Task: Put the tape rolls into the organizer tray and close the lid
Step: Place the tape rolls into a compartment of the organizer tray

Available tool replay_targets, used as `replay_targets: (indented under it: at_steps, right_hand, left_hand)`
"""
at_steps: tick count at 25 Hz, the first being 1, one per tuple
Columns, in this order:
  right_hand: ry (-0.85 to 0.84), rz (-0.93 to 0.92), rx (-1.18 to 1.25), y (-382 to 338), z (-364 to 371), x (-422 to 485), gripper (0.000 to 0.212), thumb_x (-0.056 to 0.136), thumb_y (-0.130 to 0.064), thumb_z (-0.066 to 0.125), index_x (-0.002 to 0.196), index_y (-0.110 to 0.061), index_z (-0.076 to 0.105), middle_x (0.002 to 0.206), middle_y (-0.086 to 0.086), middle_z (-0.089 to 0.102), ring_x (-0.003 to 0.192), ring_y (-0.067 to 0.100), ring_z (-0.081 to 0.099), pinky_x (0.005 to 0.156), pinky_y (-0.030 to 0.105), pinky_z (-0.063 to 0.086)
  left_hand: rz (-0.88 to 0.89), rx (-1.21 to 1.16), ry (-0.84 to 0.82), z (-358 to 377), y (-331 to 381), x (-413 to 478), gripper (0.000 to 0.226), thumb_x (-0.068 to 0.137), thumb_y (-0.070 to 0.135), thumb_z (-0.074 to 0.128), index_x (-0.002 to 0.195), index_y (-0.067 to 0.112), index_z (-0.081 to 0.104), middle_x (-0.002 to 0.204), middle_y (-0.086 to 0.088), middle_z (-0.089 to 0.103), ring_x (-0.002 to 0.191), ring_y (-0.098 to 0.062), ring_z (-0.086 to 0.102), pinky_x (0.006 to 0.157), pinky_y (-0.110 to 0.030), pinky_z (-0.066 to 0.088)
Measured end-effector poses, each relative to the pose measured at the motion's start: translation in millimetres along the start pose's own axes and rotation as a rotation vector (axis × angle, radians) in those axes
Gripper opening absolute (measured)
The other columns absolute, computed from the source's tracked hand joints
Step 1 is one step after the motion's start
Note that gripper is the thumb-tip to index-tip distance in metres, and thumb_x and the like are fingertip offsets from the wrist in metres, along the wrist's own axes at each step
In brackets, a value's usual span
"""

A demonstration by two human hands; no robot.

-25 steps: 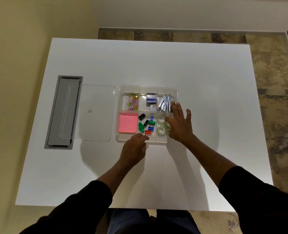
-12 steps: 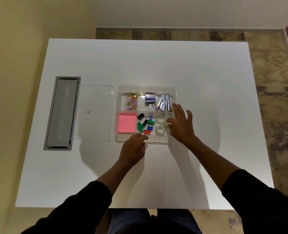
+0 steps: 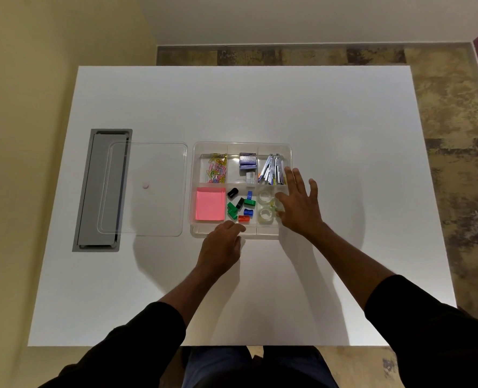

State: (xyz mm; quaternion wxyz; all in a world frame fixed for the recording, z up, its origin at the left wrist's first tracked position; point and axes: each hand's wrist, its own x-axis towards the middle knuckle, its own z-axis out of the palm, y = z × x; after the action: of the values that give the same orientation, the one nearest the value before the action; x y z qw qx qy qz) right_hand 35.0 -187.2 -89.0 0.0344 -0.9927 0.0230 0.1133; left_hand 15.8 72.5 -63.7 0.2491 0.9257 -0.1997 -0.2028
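Taking the organizer tray (image 3: pixel 242 147) as the landmark: far to its left a grey cable hatch (image 3: pixel 102 189) is set into the white worktop (image 3: pixel 260 107), and the clear lid (image 3: pixel 144 189) lies flat just beside the tray's left wall, overlapping the hatch. Inside the tray, the left compartments hold paper clips (image 3: pixel 217 168) and a pink note pad (image 3: pixel 210 204); the middle ones hold a staple box (image 3: pixel 247 163) and small coloured clips (image 3: pixel 240 205); the right rear one holds staplers (image 3: pixel 273 169).

The tape rolls (image 3: pixel 265 205) sit in the tray's front right compartment, two clearly visible, with possibly a third half hidden under the right hand's fingers.

The left hand (image 3: pixel 221 245) rests loosely curled on the tray's front rim, fingertips touching it, pinching nothing. The right hand (image 3: pixel 298 205) is spread wide over the tray's right edge, palm down, holding nothing.

The step in hand looks like settling the last roll. To do it well, the rolls should lie flat below the rim so the lid can seat; the left hand should steady the tray, then reach for the lid.

Against the earlier frames little differs: both hands stay where they were, the right hand's fingers a touch more splayed, the lid unmoved.
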Motion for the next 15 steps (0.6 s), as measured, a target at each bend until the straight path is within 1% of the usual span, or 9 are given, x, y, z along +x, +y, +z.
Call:
replay_targets:
  at_steps: [2,5,8,10,11,13,15]
  right_hand:
    - [0.004,0.0,0.006,-1.8,-1.7,2.5,0.04,0.081,-0.047,0.086,0.113,-0.026,0.072,0.177,0.018,0.01,0.165,0.038,0.005,0.126,0.068,0.013]
    - [0.017,0.023,0.042,-4.4,-7.6,6.0,0.049,0.079,-0.041,0.089,0.121,-0.025,0.07,0.177,0.019,0.013,0.165,0.038,0.006,0.126,0.068,0.013]
    - [0.072,-0.002,0.057,-8.5,-14.5,10.6,0.055,0.075,-0.026,0.093,0.125,-0.024,0.071,0.176,0.02,0.016,0.165,0.039,0.009,0.127,0.067,0.013]
    - [0.095,-0.074,0.035,-11.4,-16.9,14.2,0.048,0.075,-0.017,0.092,0.118,-0.025,0.073,0.175,0.021,0.017,0.164,0.04,0.01,0.126,0.067,0.015]
    - [0.102,-0.117,0.023,-12.5,-16.5,16.0,0.043,0.076,-0.015,0.091,0.114,-0.025,0.074,0.175,0.022,0.018,0.164,0.041,0.011,0.126,0.068,0.016]
    - [0.113,-0.182,0.004,-14.7,-14.8,20.2,0.037,0.079,-0.019,0.089,0.112,-0.023,0.073,0.174,0.023,0.02,0.163,0.043,0.015,0.125,0.069,0.017]
    - [0.111,-0.217,0.003,-16.1,-13.5,24.4,0.035,0.083,-0.022,0.086,0.114,-0.021,0.072,0.174,0.022,0.023,0.162,0.044,0.018,0.125,0.069,0.017]
  left_hand:
    - [0.001,0.001,0.0,0.0,0.1,0.1,0.032,0.096,0.013,0.07,0.128,0.015,0.07,0.125,-0.007,0.073,0.109,-0.021,0.069,0.089,-0.041,0.063]
    - [0.003,-0.002,0.0,-0.1,-0.4,0.0,0.031,0.096,0.013,0.07,0.128,0.015,0.07,0.124,-0.007,0.074,0.109,-0.021,0.069,0.089,-0.039,0.063]
    - [0.006,0.004,0.001,-0.3,0.6,0.4,0.031,0.097,0.013,0.07,0.128,0.015,0.07,0.125,-0.006,0.074,0.109,-0.02,0.069,0.089,-0.038,0.063]
    - [0.005,0.008,-0.001,-0.5,0.9,0.7,0.031,0.097,0.013,0.07,0.128,0.015,0.07,0.125,-0.006,0.074,0.109,-0.02,0.069,0.089,-0.037,0.063]
    - [0.005,0.01,-0.001,-0.7,0.7,0.4,0.031,0.096,0.013,0.071,0.127,0.015,0.07,0.125,-0.006,0.074,0.109,-0.021,0.07,0.089,-0.037,0.063]
    - [0.004,0.012,-0.001,-1.3,0.3,0.3,0.031,0.096,0.013,0.071,0.127,0.016,0.07,0.126,-0.006,0.074,0.109,-0.021,0.07,0.089,-0.037,0.063]
    - [0.002,0.011,-0.004,-1.5,0.2,0.2,0.031,0.096,0.014,0.072,0.128,0.016,0.07,0.126,-0.006,0.074,0.109,-0.02,0.07,0.089,-0.036,0.063]
